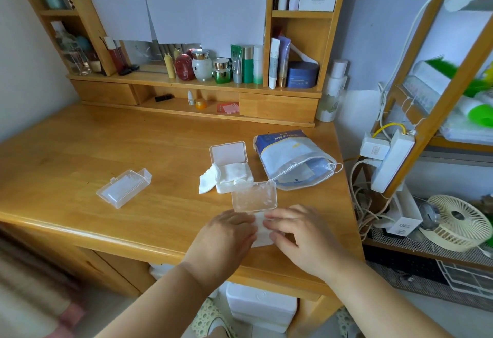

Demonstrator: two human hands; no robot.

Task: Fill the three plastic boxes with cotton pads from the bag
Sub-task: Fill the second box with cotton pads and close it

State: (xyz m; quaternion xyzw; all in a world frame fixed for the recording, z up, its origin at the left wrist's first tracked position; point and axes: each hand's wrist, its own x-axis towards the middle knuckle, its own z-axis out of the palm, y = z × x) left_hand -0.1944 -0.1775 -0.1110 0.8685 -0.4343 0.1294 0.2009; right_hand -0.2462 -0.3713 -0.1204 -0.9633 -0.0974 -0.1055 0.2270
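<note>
Near the desk's front edge an open clear plastic box [254, 198] stands with its lid raised; white cotton pads [262, 233] fill its base. My left hand [226, 233] and my right hand [296, 231] rest on the pads from either side, fingers pressing down. Behind it a second open box [228, 152] overflows with loose cotton pads [213, 179]. A third clear box [124, 187] lies closed and apart at the left. The blue-and-white drawstring bag [290, 160] lies open at the right.
The wooden desk [80, 167] ends close to the right of the bag. Cosmetic bottles and jars [229, 66] line the shelf at the back. A power strip [389, 161], cables and a small fan [456, 221] sit on the rack at the right.
</note>
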